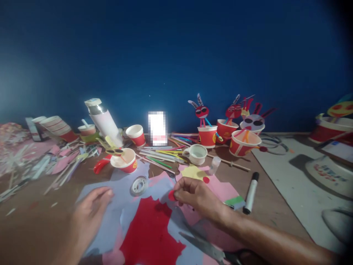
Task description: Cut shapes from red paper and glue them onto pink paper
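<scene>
My right hand pinches a small red paper disc between thumb and fingertips, above the layered craft paper. To the left, my left hand hovers over pale blue paper, slightly blurred. Its fingers are loosely bent with no object visible in them. Between the hands lies a cut-up red sheet. A roll of clear tape sits just above it. Scissors rest with open blades below my right wrist, their handles partly hidden by my forearm. A second red disc lies on yellow paper.
Red paper cups with puppet faces stand at the back right. A marker lies right of my hand. Colored sticks, a white mug, and a leaning flask line the back. Paper scraps cover the left.
</scene>
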`<state>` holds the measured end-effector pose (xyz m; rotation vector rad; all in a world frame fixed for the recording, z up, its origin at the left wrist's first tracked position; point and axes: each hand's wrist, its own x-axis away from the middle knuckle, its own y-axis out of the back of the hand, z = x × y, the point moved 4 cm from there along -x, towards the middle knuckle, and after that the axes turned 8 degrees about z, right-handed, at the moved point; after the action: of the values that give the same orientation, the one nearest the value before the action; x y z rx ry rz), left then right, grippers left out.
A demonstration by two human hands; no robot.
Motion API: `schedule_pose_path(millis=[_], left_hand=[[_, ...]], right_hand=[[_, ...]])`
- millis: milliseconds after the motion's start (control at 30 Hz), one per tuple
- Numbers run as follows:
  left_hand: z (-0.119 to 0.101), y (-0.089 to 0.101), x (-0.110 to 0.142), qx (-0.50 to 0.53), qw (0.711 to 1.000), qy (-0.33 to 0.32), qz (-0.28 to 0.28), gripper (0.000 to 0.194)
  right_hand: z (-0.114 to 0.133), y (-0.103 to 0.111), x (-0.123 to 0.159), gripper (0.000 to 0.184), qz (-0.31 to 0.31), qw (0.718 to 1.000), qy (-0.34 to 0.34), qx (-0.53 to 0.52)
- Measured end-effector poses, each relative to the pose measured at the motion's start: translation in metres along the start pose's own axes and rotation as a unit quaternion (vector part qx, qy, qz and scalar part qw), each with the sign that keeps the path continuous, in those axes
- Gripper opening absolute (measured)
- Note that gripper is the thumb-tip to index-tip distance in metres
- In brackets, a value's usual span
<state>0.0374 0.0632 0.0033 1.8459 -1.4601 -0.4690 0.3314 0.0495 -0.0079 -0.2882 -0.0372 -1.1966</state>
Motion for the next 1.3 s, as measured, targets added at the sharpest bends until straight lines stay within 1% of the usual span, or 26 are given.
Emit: schedule_pose_path(millis=[33,67,133,167,200,233,267,333,367,400,467,567,767,900,967,1033,1100,1167,1300], left_hand=[[-0.004,-0.003,0.009,0.024,1.000,-0.001,0.019,0.035],[-0.011,-0.007,0.017,0.060,0.997,-0.023,0.041,0.035],[-0.025,-0.021,0.032,0.150,0.980,-0.046,0.126,0.030],[-0.032,-0.029,0.039,0.202,0.963,-0.054,0.170,0.024],[-0.040,-0.038,0.044,0.267,0.938,-0.049,0.218,0.018],[-0.046,-0.048,0.049,0.323,0.907,-0.030,0.268,0.014],[-0.051,-0.056,0.052,0.370,0.878,-0.012,0.305,0.010],[-0.061,-0.068,0.054,0.444,0.831,0.009,0.334,0.006],[-0.064,-0.072,0.054,0.466,0.816,0.016,0.341,0.005],[-0.067,-0.076,0.054,0.480,0.805,0.019,0.349,0.005],[-0.071,-0.082,0.054,0.487,0.793,0.019,0.365,0.005],[-0.076,-0.087,0.053,0.471,0.796,0.015,0.380,0.007],[-0.081,-0.099,0.045,0.439,0.817,0.027,0.374,0.013],[-0.083,-0.109,0.039,0.441,0.815,0.036,0.373,0.023],[-0.082,-0.112,0.037,0.438,0.817,0.029,0.374,0.022],[-0.079,-0.110,0.035,0.426,0.826,0.001,0.370,0.015],[-0.075,-0.105,0.033,0.410,0.839,-0.044,0.356,0.013],[-0.072,-0.099,0.033,0.385,0.850,-0.091,0.347,0.016],[-0.072,-0.096,0.042,0.303,0.869,-0.152,0.361,0.024]], right_hand=[[0.000,-0.001,0.000,0.003,0.000,1.000,-0.001,0.002],[0.001,-0.001,0.001,0.003,0.000,1.000,-0.002,0.004],[0.002,-0.002,0.002,0.003,0.003,1.000,-0.003,0.009],[0.003,-0.002,0.003,0.003,0.004,1.000,-0.004,0.012],[0.004,-0.002,0.004,0.003,0.005,1.000,-0.004,0.016],[0.004,-0.002,0.005,0.003,0.007,1.000,-0.003,0.019],[0.005,-0.002,0.006,0.003,0.007,1.000,-0.002,0.021],[0.005,-0.002,0.009,0.003,0.006,1.000,0.000,0.024],[0.005,-0.002,0.010,0.004,0.006,1.000,0.000,0.024],[0.005,-0.002,0.011,0.004,0.007,1.000,-0.001,0.024],[0.004,-0.002,0.011,0.005,0.008,1.000,-0.004,0.025],[0.003,-0.001,0.011,0.005,0.008,1.000,-0.011,0.027],[0.001,0.003,0.007,0.009,-0.005,1.000,-0.017,0.000],[-0.004,0.005,0.003,0.012,-0.015,1.000,-0.018,-0.012],[-0.007,0.007,0.001,0.011,-0.019,1.000,-0.017,-0.011],[-0.008,0.010,-0.001,0.010,-0.023,1.000,-0.014,-0.005],[-0.007,0.013,-0.001,0.009,-0.029,1.000,-0.006,0.004],[-0.003,0.016,-0.001,0.007,-0.030,0.999,0.000,0.014],[0.003,0.019,-0.002,0.002,-0.004,0.999,-0.009,0.047]])
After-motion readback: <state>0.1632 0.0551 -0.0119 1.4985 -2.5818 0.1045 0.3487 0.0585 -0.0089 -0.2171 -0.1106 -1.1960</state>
